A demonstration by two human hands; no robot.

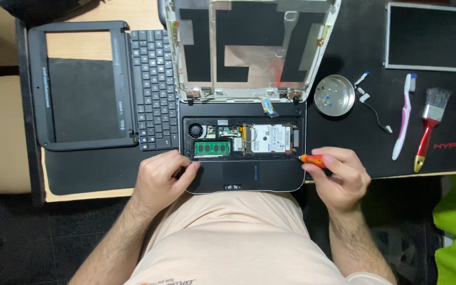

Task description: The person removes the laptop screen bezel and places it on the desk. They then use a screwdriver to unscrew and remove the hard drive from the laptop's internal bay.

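- The right hand [340, 177] was closed narrowly around a small orange-handled screwdriver [312, 160], whose tip pointed toward 9 o'clock at the right edge of the opened laptop base [244, 177], close to the hard drive bay.
- The left hand [160, 177] lay with its fingers curled on the base's front left corner, pressing it down and holding nothing loose.
- The base sat at the middle of the desk, right in front of the person's lap. Its keyboard was already out, leaving the inner well bare: a round fan [196, 130] at the left, a green memory stick [212, 148] below it, and a silver hard drive [270, 138] at the right, all in their seats.
- At 12 o'clock from the base, the lid shell [249, 47] stood open with its screen panel gone, showing bare metal and black tape.
- At 10 o'clock lay the removed black keyboard [154, 87], and beside it the detached screen bezel [80, 84].
- At 2 o'clock a round metal dish [334, 95] held small screws; farther right lay a pink-and-white toothbrush [403, 119] and a red-handled paintbrush [429, 126].
- At 1 o'clock, at the desk's far corner, the bare screen panel [433, 37] lay flat.
- By my judgement, the strip-down was well along: bezel, screen and keyboard were off, while drive, memory, fan and palm rest remained in place.
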